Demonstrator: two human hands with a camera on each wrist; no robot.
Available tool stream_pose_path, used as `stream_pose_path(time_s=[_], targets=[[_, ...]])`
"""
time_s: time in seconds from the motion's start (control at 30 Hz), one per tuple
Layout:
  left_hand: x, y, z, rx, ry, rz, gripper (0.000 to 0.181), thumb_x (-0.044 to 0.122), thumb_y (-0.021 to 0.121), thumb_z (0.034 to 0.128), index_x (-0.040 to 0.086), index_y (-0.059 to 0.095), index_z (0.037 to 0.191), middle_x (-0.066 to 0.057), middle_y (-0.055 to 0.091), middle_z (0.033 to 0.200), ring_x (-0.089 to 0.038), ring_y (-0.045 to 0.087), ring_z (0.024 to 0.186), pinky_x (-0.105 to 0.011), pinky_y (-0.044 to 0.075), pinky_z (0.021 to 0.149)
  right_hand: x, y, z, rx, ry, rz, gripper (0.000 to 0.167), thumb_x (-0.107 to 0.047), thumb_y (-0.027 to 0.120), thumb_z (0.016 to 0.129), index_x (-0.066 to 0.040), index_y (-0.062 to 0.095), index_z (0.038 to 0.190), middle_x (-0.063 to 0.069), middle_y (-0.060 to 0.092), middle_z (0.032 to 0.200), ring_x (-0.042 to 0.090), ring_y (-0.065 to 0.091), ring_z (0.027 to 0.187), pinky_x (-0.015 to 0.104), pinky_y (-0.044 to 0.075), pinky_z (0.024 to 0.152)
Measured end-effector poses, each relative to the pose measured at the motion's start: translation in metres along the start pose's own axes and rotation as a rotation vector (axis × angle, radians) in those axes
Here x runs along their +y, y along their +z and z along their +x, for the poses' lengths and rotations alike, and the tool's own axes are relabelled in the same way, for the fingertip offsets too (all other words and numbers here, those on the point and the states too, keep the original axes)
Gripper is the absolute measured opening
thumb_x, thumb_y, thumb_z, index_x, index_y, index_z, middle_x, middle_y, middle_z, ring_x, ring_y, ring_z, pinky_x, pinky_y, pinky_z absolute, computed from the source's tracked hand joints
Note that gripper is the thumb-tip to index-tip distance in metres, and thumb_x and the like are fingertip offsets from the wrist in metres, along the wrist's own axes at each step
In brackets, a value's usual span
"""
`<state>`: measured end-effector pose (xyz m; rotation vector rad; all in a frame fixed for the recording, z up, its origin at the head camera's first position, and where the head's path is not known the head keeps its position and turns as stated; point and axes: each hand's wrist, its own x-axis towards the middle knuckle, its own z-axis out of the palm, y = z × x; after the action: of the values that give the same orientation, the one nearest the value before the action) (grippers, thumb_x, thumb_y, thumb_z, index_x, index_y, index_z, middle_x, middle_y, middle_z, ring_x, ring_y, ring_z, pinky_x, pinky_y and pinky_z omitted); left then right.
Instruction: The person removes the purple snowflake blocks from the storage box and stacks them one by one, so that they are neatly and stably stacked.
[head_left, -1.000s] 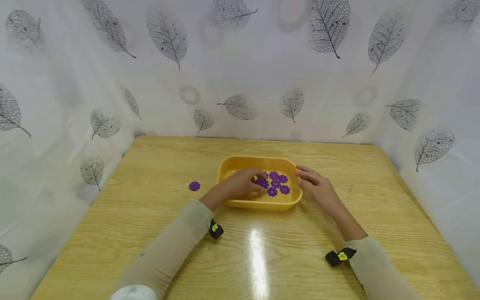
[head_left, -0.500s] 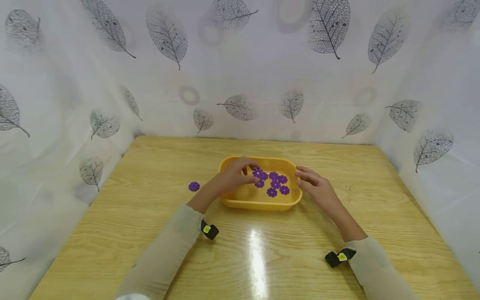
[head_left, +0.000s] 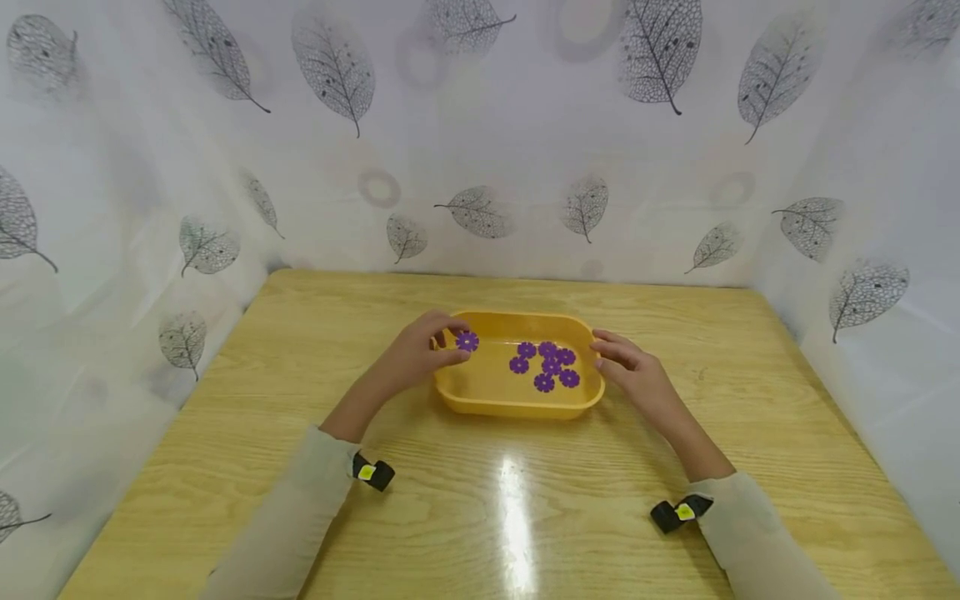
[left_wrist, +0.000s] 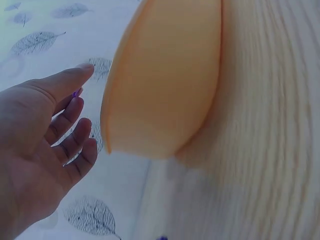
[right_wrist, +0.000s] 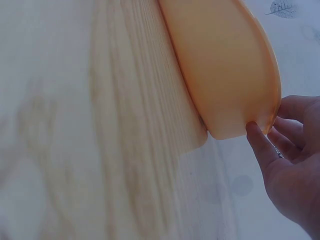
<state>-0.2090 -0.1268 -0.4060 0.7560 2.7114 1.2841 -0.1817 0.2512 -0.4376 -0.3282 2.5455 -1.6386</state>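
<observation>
Left grip (left_wrist: 37, 150) pinches purple piece (left_wrist: 76, 93), mostly hidden, beside orange tub (left_wrist: 162, 75); tabletop (left_wrist: 270, 125) right.

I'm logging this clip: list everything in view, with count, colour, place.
Tray: 1, yellow, on the table.
Loose flower pieces: 7, purple, in the tray's right half.
Held flower piece: 1, purple, above the tray's left end.
Speck: 1, purple, cut off at the left wrist view's bottom edge.
Table: 1, light wood, under the tray.
Curtain: at least 1, white and grey, behind and beside the table.
Wristbands: 2, black and yellow, one per wrist.
Sleeves: 2, beige, one per arm.
Left grip: 1, bare, pinching the held flower piece.
Right grip: 1, bare, at the tray's right end.
</observation>
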Motion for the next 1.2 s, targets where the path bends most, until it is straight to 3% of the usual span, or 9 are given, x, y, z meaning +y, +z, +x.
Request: stream_pose_path(time_s=[0.23, 0.5, 0.8, 1.2], targets=[[-0.022, -0.020, -0.018, 0.074, -0.052, 0.015, 0.032, 0.028, 0.074, 0.0930, 0.016, 0.067, 0.122, -0.003, 0.062, 0.116, -0.021, 0.054, 0.094, -0.036, 0.049, 0.077, -0.001, 0.000, -0.001, -0.001, 0.006, -0.012, 0.043, -0.028, 0.058, 0.104, -0.007, 0.057, 0.142, 0.002, 0.038, 0.161, 0.029, 0.036, 0.148, 0.005, 0.041, 0.095], [-0.041, -0.041, -0.040, 0.089, -0.150, 0.039, 0.040, 0.035, 0.070, 0.0954, 0.016, 0.063, 0.129, -0.006, 0.060, 0.122, -0.024, 0.056, 0.100, -0.036, 0.050, 0.080, 0.001, 0.000, 0.001, 0.002, -0.011, 0.006, 0.045, -0.028, 0.058, 0.104, -0.004, 0.057, 0.141, 0.004, 0.040, 0.160, 0.030, 0.039, 0.145, 0.005, 0.042, 0.095], [-0.069, -0.054, -0.057, -0.003, -0.226, 0.062, 0.037, 0.029, 0.071, 0.0953, 0.013, 0.065, 0.128, -0.013, 0.059, 0.126, -0.029, 0.055, 0.103, -0.037, 0.048, 0.079, 0.001, -0.001, 0.000, -0.003, 0.001, 0.002, 0.044, -0.028, 0.058, 0.104, -0.006, 0.056, 0.142, 0.003, 0.039, 0.161, 0.029, 0.039, 0.146, 0.005, 0.042, 0.095], [-0.089, -0.052, -0.061, -0.067, -0.269, 0.080, 0.038, 0.027, 0.070, 0.0959, 0.011, 0.065, 0.130, -0.017, 0.060, 0.128, -0.029, 0.057, 0.104, -0.042, 0.048, 0.086, 0.000, 0.000, 0.000, -0.003, 0.005, 0.007, 0.044, -0.028, 0.058, 0.104, -0.005, 0.057, 0.141, 0.002, 0.039, 0.160, 0.029, 0.038, 0.146, 0.005, 0.042, 0.095]])
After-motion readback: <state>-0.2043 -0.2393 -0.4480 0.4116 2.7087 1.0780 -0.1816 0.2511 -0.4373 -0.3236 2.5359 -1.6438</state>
